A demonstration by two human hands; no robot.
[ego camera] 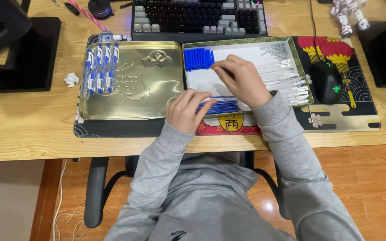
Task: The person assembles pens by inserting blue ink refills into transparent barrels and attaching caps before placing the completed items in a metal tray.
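Centrally, right hand (pixel 243 80) pinches a blue cap (pixel 219 69); left hand (pixel 187 109) grasps blue refills (pixel 219 107) at tray (pixel 237 42) edge, six o'clock.

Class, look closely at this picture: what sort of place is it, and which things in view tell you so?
Most likely a home computer desk: a keyboard lies on the wooden desk, a mouse sits on a patterned desk mat, and an office chair is below.

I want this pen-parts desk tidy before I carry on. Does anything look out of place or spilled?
Nothing looks spilled. The one stray is a small crumpled white scrap lying on the bare desk left of the gold tin lid. The finished pens lie in a row, and the blue caps sit grouped in the white tray.
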